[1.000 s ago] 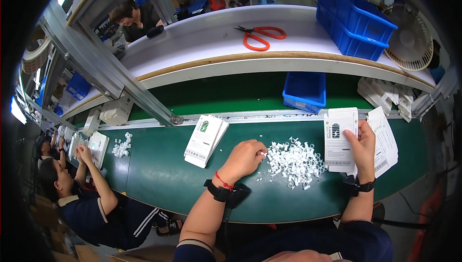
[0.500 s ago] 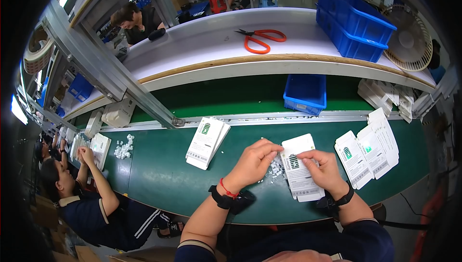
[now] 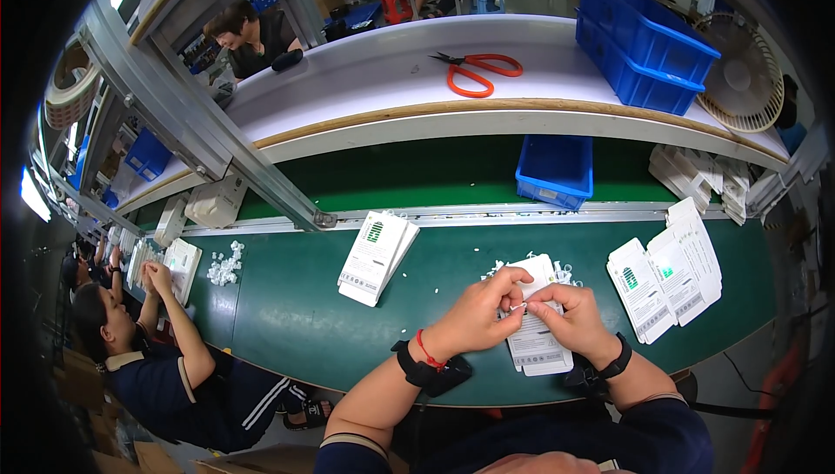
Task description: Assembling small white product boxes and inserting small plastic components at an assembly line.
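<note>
My left hand [image 3: 485, 310] and my right hand [image 3: 574, 323] meet fingertip to fingertip, both closed in a pinch. Between them is a small white plastic piece [image 3: 519, 307], its exact shape too small to make out. Under my fingers a flat white printed box [image 3: 539, 357] lies on the green table, partly covered by the hands. Small white plastic pieces [image 3: 565, 276] are scattered around the box's far end. To the left lies a short stack of similar white boxes [image 3: 372, 261]; on the right, more flat white boxes [image 3: 639, 291] lie overlapped.
An empty-looking blue bin [image 3: 554, 171] stands behind the table rail. On the raised shelf [image 3: 365, 74] lie orange-handled scissors [image 3: 474, 72] beside stacked blue bins [image 3: 639, 48]. A metal post [image 3: 261, 170] rises left of me. A co-worker [image 3: 148, 361] sits at the left, near another pile of white pieces [image 3: 225, 265].
My hands have left the box's edges and come together over it, now pinching a small white piece. The box sits slightly lower, with the white pieces showing at its far end.
</note>
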Demonstrator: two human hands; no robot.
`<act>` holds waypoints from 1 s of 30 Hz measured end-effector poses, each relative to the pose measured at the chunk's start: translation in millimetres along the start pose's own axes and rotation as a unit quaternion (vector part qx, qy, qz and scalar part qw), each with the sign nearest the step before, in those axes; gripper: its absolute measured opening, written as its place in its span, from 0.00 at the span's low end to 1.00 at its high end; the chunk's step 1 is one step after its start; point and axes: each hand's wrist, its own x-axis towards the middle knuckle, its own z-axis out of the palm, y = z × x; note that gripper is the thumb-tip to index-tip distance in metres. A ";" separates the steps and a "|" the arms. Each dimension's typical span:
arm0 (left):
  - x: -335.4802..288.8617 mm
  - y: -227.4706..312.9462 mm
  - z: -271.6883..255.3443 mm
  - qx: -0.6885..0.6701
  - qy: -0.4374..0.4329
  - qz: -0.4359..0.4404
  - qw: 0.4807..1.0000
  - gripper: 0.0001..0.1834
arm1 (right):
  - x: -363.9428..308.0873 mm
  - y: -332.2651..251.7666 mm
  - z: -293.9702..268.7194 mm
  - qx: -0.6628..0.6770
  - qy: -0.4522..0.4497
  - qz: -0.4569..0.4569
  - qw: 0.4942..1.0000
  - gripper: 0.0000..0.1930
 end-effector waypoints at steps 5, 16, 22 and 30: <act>0.0 -2.9 -1.4 0.009 -0.017 -0.003 1.000 0.17 | 0.4 -2.4 1.3 0.002 0.000 -0.020 1.000 0.05; 2.0 -5.7 -2.3 0.079 -0.020 0.049 0.995 0.09 | 2.3 -4.9 0.4 -0.022 -0.036 -0.059 0.997 0.04; 2.0 -3.2 -1.8 0.072 -0.016 0.046 0.996 0.08 | 0.5 -8.3 -0.9 -0.027 -0.047 -0.041 0.998 0.03; 2.1 -11.1 -0.6 0.107 -0.001 0.054 0.993 0.06 | -1.5 -3.1 -0.5 -0.047 0.011 -0.038 0.998 0.03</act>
